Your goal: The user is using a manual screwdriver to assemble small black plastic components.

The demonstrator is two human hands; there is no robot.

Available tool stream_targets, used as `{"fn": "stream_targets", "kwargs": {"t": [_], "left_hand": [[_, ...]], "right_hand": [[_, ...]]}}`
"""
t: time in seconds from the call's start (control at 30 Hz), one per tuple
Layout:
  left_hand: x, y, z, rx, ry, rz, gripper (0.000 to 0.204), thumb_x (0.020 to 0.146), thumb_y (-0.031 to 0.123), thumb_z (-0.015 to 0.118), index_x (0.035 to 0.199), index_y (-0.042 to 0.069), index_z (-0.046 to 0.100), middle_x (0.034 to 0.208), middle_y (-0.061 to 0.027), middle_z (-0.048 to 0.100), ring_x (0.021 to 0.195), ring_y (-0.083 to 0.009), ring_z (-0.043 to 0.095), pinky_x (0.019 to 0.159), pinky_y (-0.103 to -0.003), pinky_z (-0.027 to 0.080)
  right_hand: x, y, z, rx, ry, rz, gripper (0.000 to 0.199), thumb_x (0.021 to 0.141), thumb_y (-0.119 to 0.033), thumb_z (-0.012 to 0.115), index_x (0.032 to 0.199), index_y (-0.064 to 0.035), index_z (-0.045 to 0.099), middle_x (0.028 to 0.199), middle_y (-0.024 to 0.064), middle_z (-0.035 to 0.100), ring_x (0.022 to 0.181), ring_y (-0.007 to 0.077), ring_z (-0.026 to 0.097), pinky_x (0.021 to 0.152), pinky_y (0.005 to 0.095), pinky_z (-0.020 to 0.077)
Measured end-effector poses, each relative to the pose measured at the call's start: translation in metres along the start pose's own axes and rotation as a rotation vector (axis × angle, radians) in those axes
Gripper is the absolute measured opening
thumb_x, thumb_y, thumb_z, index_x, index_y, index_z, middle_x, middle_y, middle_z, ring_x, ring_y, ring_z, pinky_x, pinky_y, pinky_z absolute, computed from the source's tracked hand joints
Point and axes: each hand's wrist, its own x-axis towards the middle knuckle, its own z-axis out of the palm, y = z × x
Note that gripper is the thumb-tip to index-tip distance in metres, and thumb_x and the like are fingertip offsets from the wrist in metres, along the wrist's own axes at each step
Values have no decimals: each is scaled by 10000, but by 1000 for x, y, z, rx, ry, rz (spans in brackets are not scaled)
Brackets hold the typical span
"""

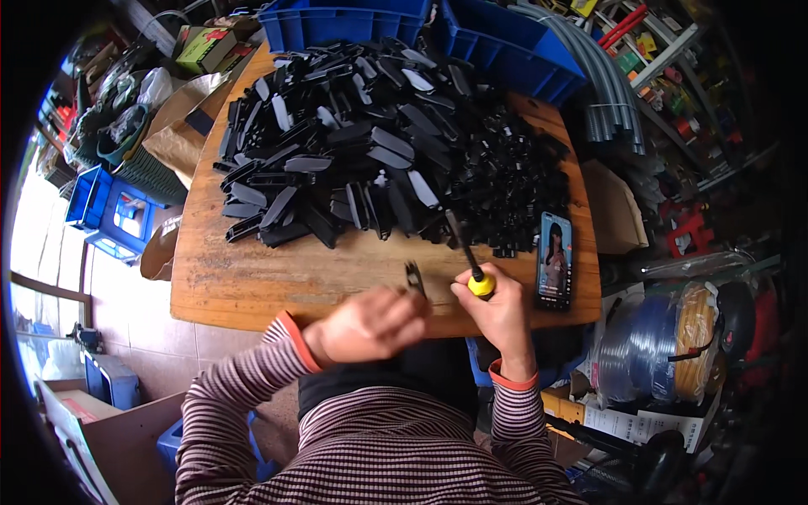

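Observation:
My right hand [498,313] is wrapped round a screwdriver [481,284] with a yellow and black handle. Its dark shaft points up and away toward the pile. Left of it, my left hand [370,324] is smeared by motion, with its fingers curled at the table's near edge. A slim black plastic part [414,276] sticks up from those fingertips, its lower end hidden. Beyond both hands lies a big heap of long black plastic parts [337,143], some with grey faces. Smaller black pieces [513,185] are heaped at its right.
The wooden table [252,286] has a curved near edge. A phone [553,261] with a lit screen lies at its right side. Blue bins [513,55] stand at the back. Paper bags [181,126] flank the table, and coiled tubing [656,345] sits to the lower right.

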Motion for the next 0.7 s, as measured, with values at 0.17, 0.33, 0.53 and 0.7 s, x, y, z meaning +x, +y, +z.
{"fn": "stream_targets", "kwargs": {"t": [0.17,0.33,0.53,0.7], "left_hand": [[-16,31,23,54,8,33,331,770,130,646,1081,17,640,1047,-103,601,930,-230,634,752,-325,555],[-13,28,27,-1,-5,52,297,778,146,628,1047,22,641,1082,-105,596,1100,-267,592,866,-344,531],[-13,27,31,-43,-21,56,289,795,161,603,1049,26,639,1115,-115,588,1179,-310,569,971,-386,510],[-15,28,31,-74,-28,41,291,807,156,586,1061,22,630,1122,-117,584,1174,-307,571,1042,-410,485]], "right_hand": [[1,-13,4,95,-51,-19,131,811,-19,759,875,-1,646,758,84,661,672,157,639,622,277,497],[5,-8,13,-17,-94,-94,122,817,-17,753,881,0,651,786,85,667,692,165,648,636,271,503],[7,-4,18,-111,-91,-216,199,757,23,751,919,-14,642,847,95,679,734,236,678,655,309,531],[10,-4,18,-244,-160,-408,308,697,60,734,970,-39,632,912,94,685,777,277,688,669,342,551]]}}
